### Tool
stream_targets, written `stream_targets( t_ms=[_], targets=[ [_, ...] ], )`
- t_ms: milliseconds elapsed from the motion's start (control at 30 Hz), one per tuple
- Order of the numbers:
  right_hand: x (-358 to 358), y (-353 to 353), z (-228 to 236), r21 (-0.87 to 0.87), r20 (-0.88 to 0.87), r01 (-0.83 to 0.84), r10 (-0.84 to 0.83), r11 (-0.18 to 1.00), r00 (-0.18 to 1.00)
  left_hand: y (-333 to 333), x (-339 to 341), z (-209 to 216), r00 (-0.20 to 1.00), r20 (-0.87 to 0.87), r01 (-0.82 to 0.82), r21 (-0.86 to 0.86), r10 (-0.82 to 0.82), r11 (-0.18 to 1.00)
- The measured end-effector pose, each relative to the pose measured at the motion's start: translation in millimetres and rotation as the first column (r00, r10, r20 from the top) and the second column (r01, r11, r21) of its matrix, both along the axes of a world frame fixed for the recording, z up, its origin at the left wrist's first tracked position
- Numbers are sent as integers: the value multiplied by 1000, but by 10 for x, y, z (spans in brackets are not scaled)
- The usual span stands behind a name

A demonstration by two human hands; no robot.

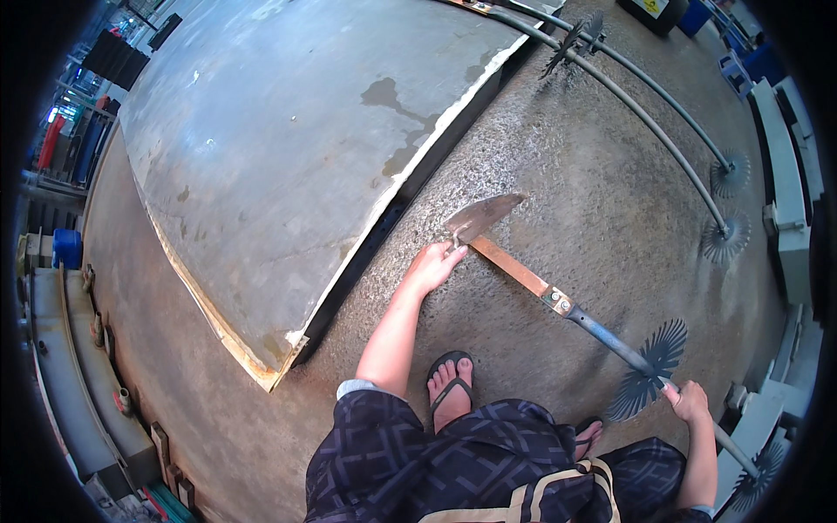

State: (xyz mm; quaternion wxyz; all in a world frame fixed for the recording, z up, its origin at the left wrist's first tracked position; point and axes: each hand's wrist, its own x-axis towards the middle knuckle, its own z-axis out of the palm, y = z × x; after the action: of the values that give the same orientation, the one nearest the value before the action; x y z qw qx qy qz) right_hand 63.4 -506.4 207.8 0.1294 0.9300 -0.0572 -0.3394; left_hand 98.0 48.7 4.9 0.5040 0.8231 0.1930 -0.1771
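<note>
A long metal pole (pixel 608 338) lies aslant across the front of me. Its far end is a rusty flat bar (pixel 514 266), bolted on, with a broad curved metal blade (pixel 485 216) at the tip. My left hand (pixel 433 268) is closed at the base of that blade, and its fingertips are partly hidden. My right hand (pixel 689 402) is wrapped around the pole just below a dark toothed disc (pixel 649 370). Another toothed disc (pixel 761 477) sits at the pole's near end, to the right.
A large grey-topped table (pixel 253 174) with worn pale edges stands ahead and left. Two more poles (pixel 649 122) with toothed discs rest across its far right edge. White metal frames (pixel 789 200) line the right. Grey machinery (pixel 78 366) and a blue container (pixel 67 248) stand left.
</note>
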Motion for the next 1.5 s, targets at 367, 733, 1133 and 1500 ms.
stream_targets(
  t_ms=[367,733,1133,1500],
  targets=[
    [11,-3,16,18,-6,-5,5,1000,1000,34,2,116,997,-52,65,31,-63,997],
    [32,21,23,-3,-7,9,-9,1000,1000,56,-50,42,998,-52,40,-32,-42,999],
    [54,-53,-12,25,-7,2,-2,1000,1000,58,-27,1,1000,-7,6,-33,-6,999],
    [74,-21,-1,29,-20,6,-5,1000,1000,77,-58,-59,998,3,66,27,-66,997]
  ],
)
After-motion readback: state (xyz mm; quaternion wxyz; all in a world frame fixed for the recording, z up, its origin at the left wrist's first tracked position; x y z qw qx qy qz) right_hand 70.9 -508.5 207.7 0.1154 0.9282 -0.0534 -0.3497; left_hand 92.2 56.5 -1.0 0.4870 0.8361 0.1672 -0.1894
